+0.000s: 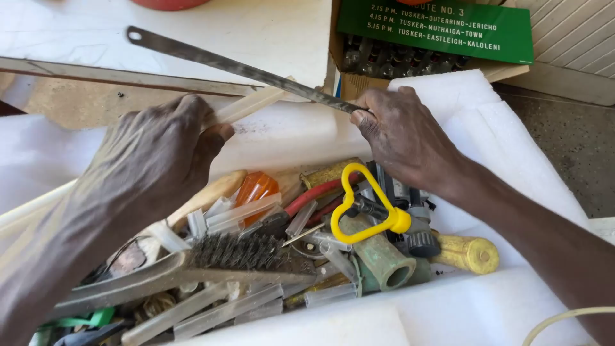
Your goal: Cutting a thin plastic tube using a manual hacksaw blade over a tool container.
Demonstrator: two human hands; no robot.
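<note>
My right hand point(403, 138) pinches one end of a long bare hacksaw blade point(224, 64), which slants up to the left across a white pipe. My left hand point(160, 154) is closed over that thin white plastic pipe point(250, 104), pressing it down on the white foam rim of a box. Below both hands the box is packed with tools: a wire brush point(237, 253), a yellow loop-shaped handle point(365, 205), an orange-handled tool point(256, 189) and a yellow screwdriver handle point(467, 253).
A white foam box wall point(487, 301) surrounds the tools. A cardboard box with a green printed board point(435, 29) stands at the top right. A white board point(256, 25) lies at the top. A green pipe fitting point(384, 259) lies among the tools.
</note>
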